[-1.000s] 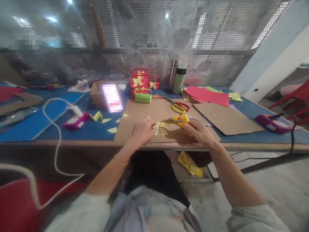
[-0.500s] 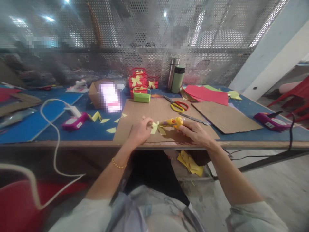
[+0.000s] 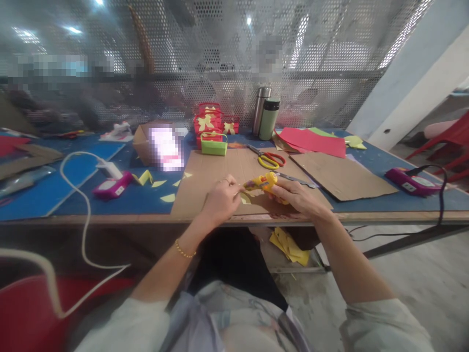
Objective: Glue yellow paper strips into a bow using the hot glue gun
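- A small yellow glue gun (image 3: pixel 264 182) is gripped in the right hand (image 3: pixel 298 198), fingers curled round its body; its nozzle is pointed left, towards the left hand (image 3: pixel 219 200)
- A yellow paper piece (image 3: pixel 245 198) is pinched by the left hand, fingers pressed together on it; most of the piece is hidden behind the hand, and only a small part is seen just below the nozzle; a ring is worn on one left finger and a gold bracelet (image 3: pixel 183 248) on the left wrist
- Both hands are held over a brown cardboard sheet (image 3: pixel 220 171) laid at the front edge of the blue bench (image 3: pixel 47 188)
- Scissors with yellow and red handles (image 3: pixel 269 159) are laid on the cardboard beyond the hands; a dark ruler-like strip (image 3: pixel 296 179) is seen just right of the glue gun
- A green paper basket (image 3: pixel 213 145) is set further back, with red paper baskets bearing yellow bows (image 3: pixel 208 122) behind it; two flasks (image 3: pixel 266 119) are stood upright by the mesh screen
- Yellow paper scraps (image 3: pixel 161 185) are scattered left of the cardboard, near a pink device (image 3: pixel 112 187) with a white cable
- Red and green paper sheets (image 3: pixel 315 142) and a second cardboard sheet (image 3: pixel 342 178) are lain to the right; another pink device (image 3: pixel 412 182) is sat near the right edge
- No writing can be read; the label on the brown box (image 3: pixel 146 142) is blurred
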Tool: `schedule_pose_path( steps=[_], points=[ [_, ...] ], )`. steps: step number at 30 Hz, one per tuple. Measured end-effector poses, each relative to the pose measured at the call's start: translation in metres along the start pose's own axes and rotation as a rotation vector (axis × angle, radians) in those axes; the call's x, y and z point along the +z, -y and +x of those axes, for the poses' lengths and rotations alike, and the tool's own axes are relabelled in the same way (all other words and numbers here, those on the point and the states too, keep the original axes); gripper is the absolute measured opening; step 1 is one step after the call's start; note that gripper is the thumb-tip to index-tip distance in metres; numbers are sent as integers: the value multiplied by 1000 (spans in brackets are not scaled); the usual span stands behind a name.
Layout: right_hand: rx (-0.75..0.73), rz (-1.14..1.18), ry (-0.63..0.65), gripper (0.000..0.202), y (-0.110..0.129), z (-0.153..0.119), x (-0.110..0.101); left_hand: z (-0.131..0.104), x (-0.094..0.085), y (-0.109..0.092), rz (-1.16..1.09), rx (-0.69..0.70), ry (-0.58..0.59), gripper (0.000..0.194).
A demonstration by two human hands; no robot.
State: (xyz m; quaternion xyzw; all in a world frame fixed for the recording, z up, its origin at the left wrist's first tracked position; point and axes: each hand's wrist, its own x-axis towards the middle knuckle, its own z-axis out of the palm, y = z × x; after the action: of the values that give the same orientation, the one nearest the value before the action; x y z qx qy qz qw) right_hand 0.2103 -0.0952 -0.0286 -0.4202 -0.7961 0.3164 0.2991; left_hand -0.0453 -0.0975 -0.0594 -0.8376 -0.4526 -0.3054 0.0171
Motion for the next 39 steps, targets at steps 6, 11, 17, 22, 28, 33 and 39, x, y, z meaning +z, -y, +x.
schedule_pose_path(
  steps=[6, 11, 17, 22, 28, 33, 39],
  points=[
    [-8, 50, 23, 59, 2, 2, -3, 6, 5, -23, 72, 33, 76, 17],
    [-7, 67, 22, 59, -1, 2, -1, 4, 3, -24, 79, -14, 67, 17],
    [-16, 55, 1, 57, -5, 2, 3, 2, 0, -13, 11, -234, 72, 10],
    [-38, 40, -22, 57, -7, 1, 6, -8, -4, -12, 81, -202, 64, 18],
    [-46, 37, -37, 57, -7, 0, 6, -17, -5, -12, 80, -191, 55, 19],
    [-53, 39, -34, 59, -7, 1, 5, -17, -3, -10, 62, -191, 40, 19],
    [-45, 29, -21, 61, -4, -1, 4, -16, -3, -11, 62, -199, 53, 19]
  ],
)
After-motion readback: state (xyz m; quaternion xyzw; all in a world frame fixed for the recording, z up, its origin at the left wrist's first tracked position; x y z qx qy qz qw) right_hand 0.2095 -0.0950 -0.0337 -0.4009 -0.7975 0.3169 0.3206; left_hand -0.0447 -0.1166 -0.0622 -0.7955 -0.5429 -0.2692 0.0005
